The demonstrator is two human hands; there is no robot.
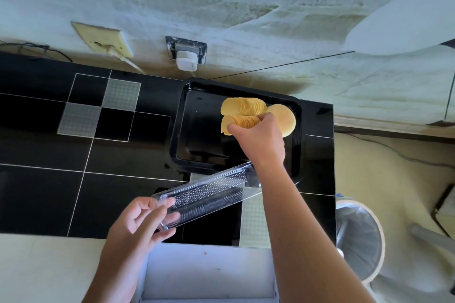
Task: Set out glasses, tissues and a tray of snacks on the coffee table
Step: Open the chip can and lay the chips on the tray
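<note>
The right hand (258, 138) curls its fingers (232, 128) round one stack of yellow crisps (240, 122), lying left to right in the black tray (197, 152) beside a second stack (243, 106) and flat crisps (283, 118). The left hand (138, 221) pinches one clear ribbed plastic sleeve (209, 194), its long axis slanting up-right over the black tiled tabletop (44, 155).

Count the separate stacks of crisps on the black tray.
3: a far stack lying on its side, a near stack gripped by the right hand, and a flat pile behind that hand, partly hidden.
</note>
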